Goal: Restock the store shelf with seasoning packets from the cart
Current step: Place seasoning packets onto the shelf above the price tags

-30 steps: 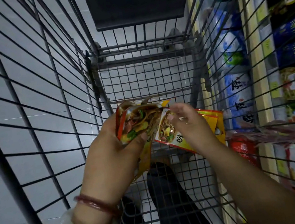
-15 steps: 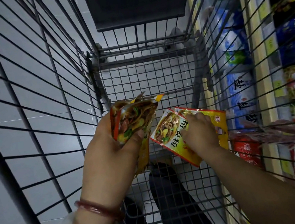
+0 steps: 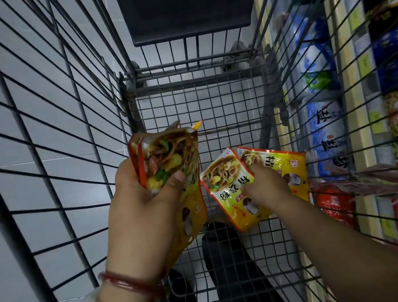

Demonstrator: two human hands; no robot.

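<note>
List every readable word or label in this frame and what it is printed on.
"精姜粉": yellow seasoning packet under the right hand, seen upside down.
"精": second yellow packet beside it.
"盐", repeated: blue-and-white bags on the shelf.
Left hand packet stack, yellow shelf tags: unreadable.

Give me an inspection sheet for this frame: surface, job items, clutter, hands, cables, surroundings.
Surface: wire cart, mesh floor bare at the far end.
Job's things: bunch of seasoning packets in the left hand; two yellow packets fanned out under the right hand, low in the cart.
Clutter: nothing seen in the cart besides the packets.
Grippers: left hand has a closed grip on the bunch, thumb across the front; right hand curled on the two packets.
Cables: nothing seen.
Surroundings: stocked store shelf to the right beyond the cart side, with blue-and-white bags and red packs; pale tiled floor on the left.
</note>
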